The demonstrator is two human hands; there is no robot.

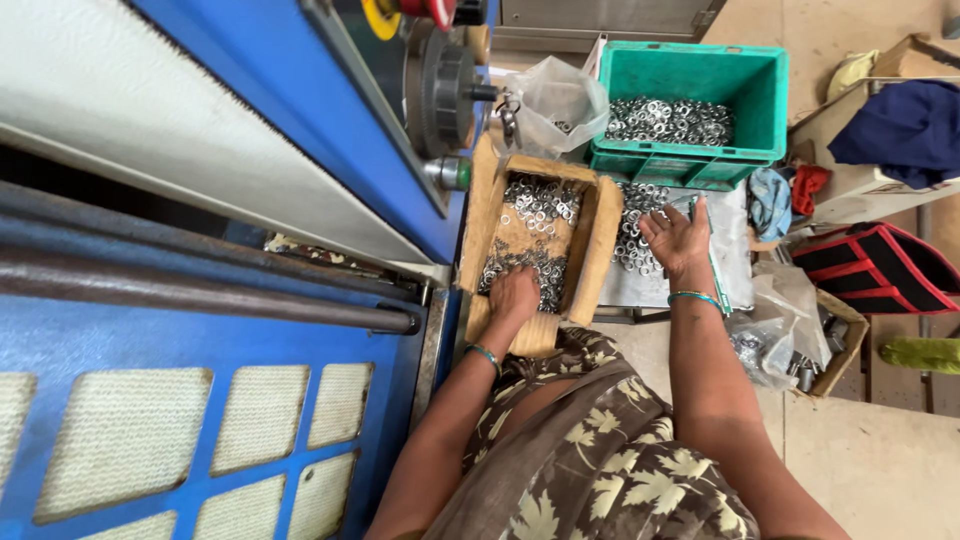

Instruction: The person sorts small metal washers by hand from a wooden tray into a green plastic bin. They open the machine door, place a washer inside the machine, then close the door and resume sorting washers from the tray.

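In the middle of the frame we see the left hand (514, 293) resting in a wooden tray (595, 250), fingers curled down into the small metal rings (535, 205). Just to the right, the right hand (678, 240) lies palm up with fingers spread, above a loose pile of rings (632, 225) on a sheet. A green crate (690, 75) of rings sits at the upper right. A clear bag (560, 100) is beside it.
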